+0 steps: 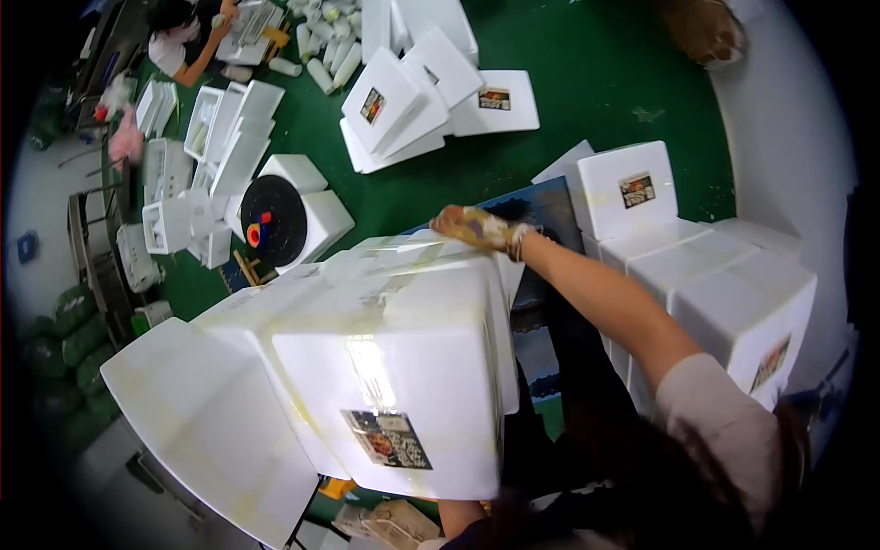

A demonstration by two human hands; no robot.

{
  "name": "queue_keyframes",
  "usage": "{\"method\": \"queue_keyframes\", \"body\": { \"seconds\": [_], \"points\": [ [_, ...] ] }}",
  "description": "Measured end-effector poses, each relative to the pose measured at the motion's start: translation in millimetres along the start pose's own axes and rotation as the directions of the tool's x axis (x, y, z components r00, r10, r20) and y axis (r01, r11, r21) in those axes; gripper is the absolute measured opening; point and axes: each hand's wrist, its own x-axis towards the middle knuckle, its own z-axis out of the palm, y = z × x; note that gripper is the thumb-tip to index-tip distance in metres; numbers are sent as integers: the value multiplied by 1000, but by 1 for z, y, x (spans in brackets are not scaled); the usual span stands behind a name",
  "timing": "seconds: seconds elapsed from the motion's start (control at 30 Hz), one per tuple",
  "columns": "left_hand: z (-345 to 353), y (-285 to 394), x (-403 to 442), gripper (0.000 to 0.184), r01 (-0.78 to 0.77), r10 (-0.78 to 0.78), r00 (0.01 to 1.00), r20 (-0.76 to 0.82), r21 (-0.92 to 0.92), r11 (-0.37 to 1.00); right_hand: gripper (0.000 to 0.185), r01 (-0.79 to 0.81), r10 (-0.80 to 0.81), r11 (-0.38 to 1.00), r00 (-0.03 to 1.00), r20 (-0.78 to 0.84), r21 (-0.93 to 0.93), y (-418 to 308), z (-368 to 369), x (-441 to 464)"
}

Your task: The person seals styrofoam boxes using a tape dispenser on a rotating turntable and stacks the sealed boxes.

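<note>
My right hand [478, 229], in a stained glove, is closed on the far top edge of a white foam box [417, 261] among several strapped together with clear tape. Its fingertips are partly hidden. Only a piece of my left forearm shows below the nearest box, whose body hides the left hand. That nearest white box [412, 367] carries a dark printed label [387, 439] and shiny tape. Against its left side leans a large white foam piece [202, 412].
Taped white boxes [733, 284] stand at right by the wall. Foam lids [394, 110] lie on the green floor [587, 55]. A black round disc [273, 220] rests on foam at left. Another person [179, 41] works at top left, near white bottles [330, 55].
</note>
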Motion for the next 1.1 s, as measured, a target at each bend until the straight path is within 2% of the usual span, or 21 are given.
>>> {"method": "queue_keyframes", "body": {
  "seconds": [0.03, 0.07, 0.1, 0.13, 0.23, 0.33, 0.37, 0.4, 0.47, 0.5, 0.53, 0.6, 0.63, 0.73, 0.77, 0.83, 0.93, 1.0, 1.03, 1.07, 1.1],
  "points": [
    [4, -4, -4, 51, 5, -5, 1000, -29, 6, 1000, 26, 78, -59, 973, 994, -91, 219, -12, 4, -1],
    [7, -7, -8, 51, 6, -5, 998, -57, 13, 1000, 34, 192, -197, 955, 980, -2, 226, -12, 17, 3],
    [10, -10, -10, 51, 11, -10, 997, -77, 20, 1000, 42, -21, -53, 957, 968, 244, 290, -36, -9, 4],
    [12, -12, -13, 51, 17, -14, 995, -97, 23, 1000, 47, -134, 8, 940, 927, 374, 312, -54, -30, 4],
    [13, -14, -17, 51, 32, -28, 989, -146, 27, 999, 69, -330, 177, 933, 773, 609, 147, -75, -51, 2],
    [13, -15, -18, 51, 39, -37, 984, -175, 9, 999, 77, -315, 231, 945, 828, 511, 83, -65, -43, -26],
    [13, -16, -19, 51, 41, -41, 983, -182, -3, 999, 76, -364, 229, 927, 733, 640, 85, -69, -63, -22],
    [14, -17, -19, 51, 40, -41, 981, -189, -12, 999, 76, -357, 225, 931, 724, 652, 75, -65, -62, -26],
    [15, -17, -17, 51, 39, -43, 980, -195, -26, 999, 74, -360, 143, 905, 760, 634, 227, -56, -56, -28],
    [16, -17, -18, 51, 39, -44, 979, -198, -27, 999, 76, -410, 151, 891, 671, 726, 193, -60, -70, -21],
    [16, -17, -18, 51, 41, -46, 979, -199, -29, 999, 76, -407, 147, 893, 666, 731, 192, -51, -61, -24],
    [18, -17, -17, 51, 47, -54, 978, -202, -42, 998, 77, -349, 3, 854, 744, 669, 385, -51, -63, -12],
    [18, -18, -17, 51, 48, -58, 977, -205, -50, 998, 76, -390, 73, 880, 676, 733, 272, -55, -75, -14],
    [20, -18, -17, 51, 46, -58, 975, -216, -60, 997, 69, -327, 135, 904, 830, 541, 277, -56, -54, -35],
    [20, -19, -18, 51, 49, -61, 975, -216, -59, 997, 69, -326, 134, 904, 830, 541, 276, -59, -57, -33],
    [19, -17, -16, 51, 48, -59, 976, -210, -57, 997, 64, -483, 322, 824, 829, 456, 296, -63, -60, -31],
    [16, -16, -13, 51, 42, -52, 978, -201, -56, 998, 61, -539, 421, 811, 808, 411, 229, -57, -57, -41],
    [12, -16, -9, 51, 44, -54, 980, -191, -59, 997, 61, -728, 656, 685, 631, 414, 24, -52, -59, -47],
    [11, -16, -8, 52, 46, -56, 981, -184, -58, 997, 59, -830, 663, 512, 546, 511, 221, -29, -49, -63],
    [9, -16, -7, 52, 44, -54, 982, -179, -61, 997, 57, -854, 614, 151, 476, 630, 498, -17, -37, -67],
    [9, -15, -4, 52, 42, -51, 984, -168, -59, 997, 56, -639, 550, -413, 393, 737, 649, -6, -26, -70]
  ]
}}
